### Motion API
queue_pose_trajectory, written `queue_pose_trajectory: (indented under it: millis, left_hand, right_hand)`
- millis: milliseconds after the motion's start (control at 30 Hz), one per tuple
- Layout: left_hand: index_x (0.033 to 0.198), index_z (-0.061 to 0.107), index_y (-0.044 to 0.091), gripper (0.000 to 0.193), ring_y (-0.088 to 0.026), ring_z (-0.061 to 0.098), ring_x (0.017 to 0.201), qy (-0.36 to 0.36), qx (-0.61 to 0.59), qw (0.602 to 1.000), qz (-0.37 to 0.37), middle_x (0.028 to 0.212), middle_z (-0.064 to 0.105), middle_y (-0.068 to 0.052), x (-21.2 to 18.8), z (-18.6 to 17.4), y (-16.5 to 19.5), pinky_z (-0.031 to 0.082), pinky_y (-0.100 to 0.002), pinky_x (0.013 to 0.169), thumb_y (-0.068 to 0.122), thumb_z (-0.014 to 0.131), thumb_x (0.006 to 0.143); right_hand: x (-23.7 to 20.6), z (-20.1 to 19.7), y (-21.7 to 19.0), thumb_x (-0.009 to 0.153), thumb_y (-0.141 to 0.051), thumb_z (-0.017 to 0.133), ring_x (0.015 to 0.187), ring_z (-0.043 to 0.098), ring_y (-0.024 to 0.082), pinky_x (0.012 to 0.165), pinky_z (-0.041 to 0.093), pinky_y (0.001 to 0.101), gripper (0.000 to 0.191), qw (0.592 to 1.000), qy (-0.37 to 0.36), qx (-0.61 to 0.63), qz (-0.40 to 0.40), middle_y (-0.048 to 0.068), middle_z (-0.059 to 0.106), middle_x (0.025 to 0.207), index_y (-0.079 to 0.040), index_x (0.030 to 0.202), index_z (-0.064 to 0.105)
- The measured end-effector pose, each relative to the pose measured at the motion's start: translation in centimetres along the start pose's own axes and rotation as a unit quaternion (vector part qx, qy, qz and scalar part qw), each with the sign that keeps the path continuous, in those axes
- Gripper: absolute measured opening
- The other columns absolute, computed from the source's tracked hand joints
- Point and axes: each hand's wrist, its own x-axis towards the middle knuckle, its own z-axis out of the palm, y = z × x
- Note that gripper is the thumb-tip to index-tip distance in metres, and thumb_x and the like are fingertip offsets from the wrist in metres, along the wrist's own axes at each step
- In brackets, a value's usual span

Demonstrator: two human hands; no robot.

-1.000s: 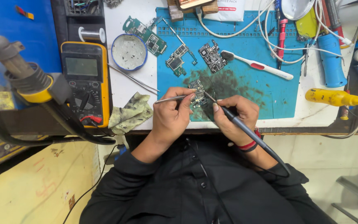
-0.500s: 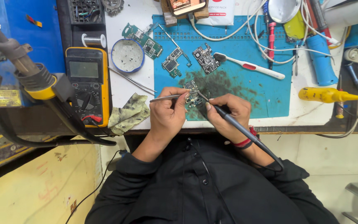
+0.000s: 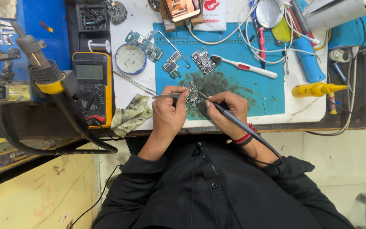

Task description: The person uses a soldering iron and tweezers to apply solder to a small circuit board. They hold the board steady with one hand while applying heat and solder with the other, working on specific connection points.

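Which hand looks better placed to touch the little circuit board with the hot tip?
Right, probably. The right hand grips the soldering iron like a pen, tip at the circuit board. The left hand holds tweezers pointed at the board instead.

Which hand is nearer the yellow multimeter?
Left. The left hand, holding tweezers, sits just right of the yellow multimeter; the right hand, holding the soldering iron, lies farther right.
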Motion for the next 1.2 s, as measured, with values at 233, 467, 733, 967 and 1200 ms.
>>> queue_pose_trajectory:
  millis: [233,467,733,967,1200]
  left_hand:
    - [0.098,0.070,0.001,0.009,-0.010,0.062,0.051,-0.010,0.007,1.000,-0.026,0.066,0.069,-0.006,-0.1,-0.2,0.3,0.044,-0.027,0.049,0.009,0.073,0.098]
    - [0.101,0.070,0.000,0.008,-0.009,0.061,0.055,-0.001,-0.019,0.999,-0.026,0.068,0.069,-0.006,0.0,-0.4,0.0,0.044,-0.025,0.051,0.007,0.071,0.099]
    - [0.104,0.070,-0.001,0.010,-0.005,0.060,0.055,-0.004,-0.046,0.997,-0.065,0.067,0.068,-0.003,-0.2,-0.5,0.0,0.045,-0.022,0.051,0.008,0.071,0.100]
    - [0.108,0.069,-0.001,0.011,-0.004,0.061,0.059,-0.010,-0.094,0.993,-0.075,0.072,0.067,-0.002,-0.8,-0.4,-0.5,0.049,-0.020,0.053,0.008,0.070,0.102]
    - [0.108,0.066,-0.001,0.010,-0.005,0.064,0.064,-0.002,-0.110,0.992,-0.065,0.082,0.070,-0.003,-0.8,-0.1,-0.7,0.055,-0.021,0.056,0.007,0.069,0.101]
  right_hand:
    - [0.0,0.0,-0.1,0.094,-0.008,0.077,0.071,0.064,0.010,0.064,0.050,0.0258,0.014,0.996,-0.003,0.062,0.060,0.006,0.071,0.080,-0.002,0.106,0.073]
    - [2.2,-0.1,-2.0,0.085,-0.018,0.084,0.086,0.073,0.027,0.073,0.058,0.0357,0.046,0.989,-0.095,-0.087,-0.076,0.011,0.072,0.101,-0.005,0.124,0.065]
    - [3.7,-0.3,-1.9,0.088,-0.021,0.079,0.089,0.073,0.029,0.075,0.058,0.0370,0.045,0.982,-0.125,-0.094,-0.102,0.012,0.072,0.109,-0.007,0.128,0.064]
    - [2.1,-1.0,0.5,0.101,-0.018,0.071,0.087,0.067,0.015,0.076,0.054,0.0290,0.038,0.997,-0.043,0.064,0.014,0.008,0.069,0.102,0.000,0.131,0.055]
    - [0.7,-1.1,1.6,0.094,-0.006,0.076,0.071,0.058,0.003,0.063,0.046,0.0217,0.013,0.991,-0.046,0.101,0.080,0.000,0.067,0.079,0.000,0.104,0.069]
